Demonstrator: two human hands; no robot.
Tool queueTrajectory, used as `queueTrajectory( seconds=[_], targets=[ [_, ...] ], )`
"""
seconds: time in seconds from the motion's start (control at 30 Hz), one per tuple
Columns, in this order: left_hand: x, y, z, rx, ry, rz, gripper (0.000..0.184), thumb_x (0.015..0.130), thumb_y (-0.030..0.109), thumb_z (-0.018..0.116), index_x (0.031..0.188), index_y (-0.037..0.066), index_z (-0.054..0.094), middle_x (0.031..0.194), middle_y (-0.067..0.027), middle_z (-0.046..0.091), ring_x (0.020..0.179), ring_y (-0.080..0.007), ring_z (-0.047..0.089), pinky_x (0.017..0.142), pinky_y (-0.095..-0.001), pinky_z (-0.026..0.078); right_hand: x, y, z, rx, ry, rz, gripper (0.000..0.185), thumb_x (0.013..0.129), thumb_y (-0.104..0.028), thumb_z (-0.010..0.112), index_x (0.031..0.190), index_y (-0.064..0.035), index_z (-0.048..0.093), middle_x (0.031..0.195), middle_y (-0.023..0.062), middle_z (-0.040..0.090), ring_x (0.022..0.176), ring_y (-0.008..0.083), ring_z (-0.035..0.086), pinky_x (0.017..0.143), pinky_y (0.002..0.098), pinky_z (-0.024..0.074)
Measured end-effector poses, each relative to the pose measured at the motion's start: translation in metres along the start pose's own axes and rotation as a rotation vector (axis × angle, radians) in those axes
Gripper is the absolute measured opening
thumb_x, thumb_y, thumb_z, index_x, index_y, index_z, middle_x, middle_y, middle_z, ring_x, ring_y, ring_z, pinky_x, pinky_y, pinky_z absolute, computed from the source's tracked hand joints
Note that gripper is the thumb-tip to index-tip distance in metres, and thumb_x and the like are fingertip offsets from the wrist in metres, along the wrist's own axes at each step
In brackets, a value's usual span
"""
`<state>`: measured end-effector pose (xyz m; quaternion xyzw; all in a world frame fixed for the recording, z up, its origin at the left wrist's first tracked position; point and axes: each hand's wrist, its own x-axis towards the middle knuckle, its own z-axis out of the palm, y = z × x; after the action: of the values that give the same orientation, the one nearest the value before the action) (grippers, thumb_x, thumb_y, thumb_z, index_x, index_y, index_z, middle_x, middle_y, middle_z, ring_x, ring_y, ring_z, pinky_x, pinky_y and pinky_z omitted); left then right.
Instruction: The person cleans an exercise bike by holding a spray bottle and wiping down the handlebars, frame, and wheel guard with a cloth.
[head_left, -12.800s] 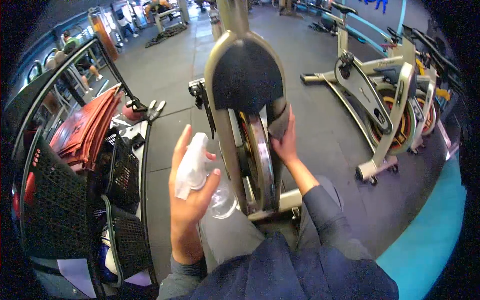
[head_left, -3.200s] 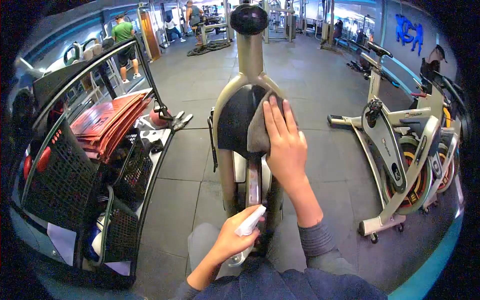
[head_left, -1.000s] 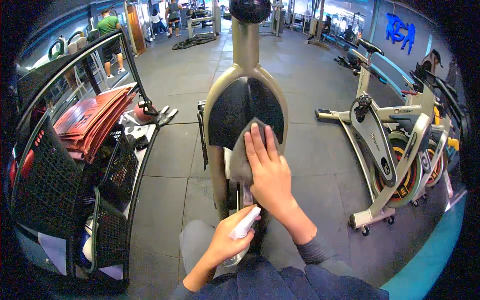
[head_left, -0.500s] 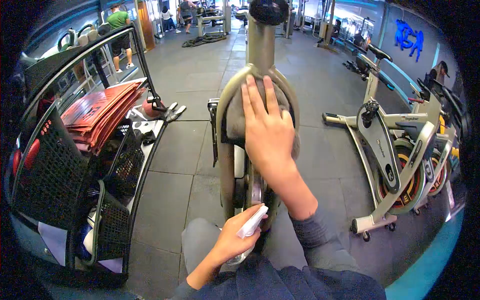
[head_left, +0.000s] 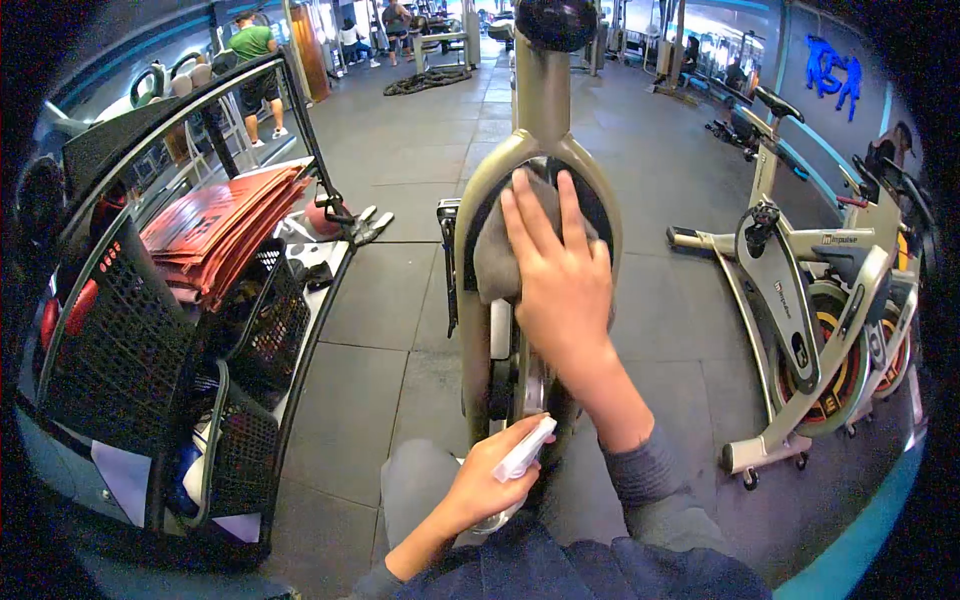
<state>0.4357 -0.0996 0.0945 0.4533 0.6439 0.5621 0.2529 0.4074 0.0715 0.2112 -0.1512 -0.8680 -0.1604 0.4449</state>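
Note:
In the head view, my right hand point(head_left: 566, 285) holds a grey cloth point(head_left: 497, 255) against the dark curved cover inside the forked frame of an exercise bike point(head_left: 543, 95). Its fingers stretch upward over the cloth; the thumb is hidden. Dark cover surface shows around the cloth's upper edges. Lower down, near my lap, my left hand point(head_left: 485, 485) is wrapped round a spray bottle point(head_left: 525, 449). The bottle's white spray head sticks up past the fingers, close to the lower bike frame. Its clear body is mostly covered by the hand.
To the left stands a black rack point(head_left: 295, 375) with mesh baskets and orange folded material point(head_left: 225, 225). Gloves point(head_left: 372, 225) lie beside it. More exercise bikes point(head_left: 790, 300) stand to the right. A person in a green top point(head_left: 252, 42) is at the far left, and a dark rope point(head_left: 428, 80) lies farther back.
My right hand and the cloth have slid slightly down the bike cover, exposing more of its dark upper part. The whole view has shifted a little; my left hand keeps its hold on the bottle.

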Motion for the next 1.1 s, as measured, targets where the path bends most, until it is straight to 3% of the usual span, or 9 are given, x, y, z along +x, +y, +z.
queueTrajectory(
  seconds=[0.07,0.13,0.2,0.4,0.5,0.6,0.73,0.97,1.1],
  targets=[
    [0.000,0.000,0.000,0.010,0.011,0.015,0.058,0.076,0.006,0.062,0.133,0.006,0.049,0.114,-0.0142,0.066,0.100,-0.0289,0.065,0.089,-0.0350,0.049,0.019,0.006,-0.002,0.082,-0.026,0.019,0.074,0.067,0.003,0.058,0.139,-0.0148,0.050,0.151,-0.0015,0.039,0.141,0.0298,0.031,0.085,0.0394,0.0443],
    [-0.001,-0.002,0.001,0.021,0.026,0.031,0.058,0.077,0.005,0.062,0.133,0.006,0.049,0.114,-0.0140,0.066,0.099,-0.0281,0.065,0.089,-0.0343,0.049,0.033,0.007,-0.002,0.113,-0.010,0.035,0.074,0.067,0.004,0.057,0.138,-0.0148,0.050,0.151,-0.0014,0.039,0.140,0.0306,0.033,0.087,0.0397,0.0445],
    [-0.002,-0.007,0.003,0.014,0.031,0.065,0.057,0.079,0.002,0.063,0.135,0.002,0.049,0.112,-0.0088,0.066,0.097,-0.0153,0.063,0.084,-0.0285,0.050,0.040,0.008,-0.003,0.104,-0.037,0.064,0.074,0.068,0.004,0.057,0.139,-0.0156,0.050,0.151,-0.0013,0.039,0.139,0.0315,0.034,0.087,0.0394,0.0452],
    [-0.001,-0.007,0.003,-0.021,0.025,0.036,0.057,0.080,0.000,0.063,0.135,0.002,0.049,0.111,-0.0078,0.066,0.092,-0.0115,0.061,0.081,-0.0266,0.050,0.019,-0.001,0.002,-0.110,0.041,0.021,0.058,0.079,-0.007,0.054,0.137,-0.0113,0.050,0.151,-0.0013,0.038,0.145,0.0219,0.023,0.101,0.0518,0.0263],
    [0.000,-0.008,0.004,-0.036,0.027,0.044,0.057,0.080,0.000,0.063,0.135,0.002,0.049,0.111,-0.0075,0.066,0.093,-0.0116,0.061,0.081,-0.0261,0.050,-0.001,-0.008,-0.003,-0.387,-0.019,-0.063,0.052,0.085,-0.017,0.048,0.137,-0.0094,0.051,0.151,0.0009,0.038,0.144,0.0154,0.025,0.103,0.0514,0.0245],
    [0.001,-0.008,0.002,-0.020,0.002,0.000,0.058,0.076,0.006,0.062,0.133,0.004,0.049,0.113,-0.0149,0.066,0.099,-0.0278,0.066,0.089,-0.0333,0.050,-0.035,-0.008,-0.006,-0.312,-0.057,-0.093,0.053,0.085,-0.019,0.047,0.138,-0.0080,0.050,0.152,0.0024,0.035,0.142,0.0147,0.030,0.102,0.0516,0.0256],
    [0.000,-0.008,0.003,-0.037,0.029,0.034,0.058,0.076,0.006,0.062,0.132,0.003,0.049,0.114,-0.0158,0.065,0.101,-0.0290,0.065,0.090,-0.0345,0.050,-0.068,0.003,-0.003,-0.169,-0.108,-0.116,0.057,0.084,-0.021,0.050,0.140,-0.0113,0.048,0.157,0.0017,0.027,0.143,0.0177,0.027,0.103,0.0592,0.0269],
    [0.000,-0.008,0.001,0.048,0.005,0.037,0.057,0.075,0.005,0.062,0.131,0.003,0.050,0.116,-0.0162,0.064,0.103,-0.0310,0.064,0.090,-0.0354,0.049,-0.050,0.004,-0.025,0.219,-0.346,-0.013,0.111,0.050,-0.022,0.077,0.150,-0.0116,0.029,0.160,0.0028,0.019,0.147,0.0201,0.016,0.107,0.0632,0.0236],
    [0.000,-0.002,0.001,-0.004,0.006,0.012,0.056,0.076,0.004,0.061,0.131,0.003,0.051,0.113,-0.0145,0.065,0.102,-0.0296,0.065,0.089,-0.0349,0.049,-0.027,-0.001,-0.015,0.222,-0.210,0.008,0.107,0.053,-0.024,0.077,0.149,-0.0105,0.031,0.159,0.0036,0.020,0.147,0.0210,0.016,0.109,0.0622,0.0213]
  ],
)
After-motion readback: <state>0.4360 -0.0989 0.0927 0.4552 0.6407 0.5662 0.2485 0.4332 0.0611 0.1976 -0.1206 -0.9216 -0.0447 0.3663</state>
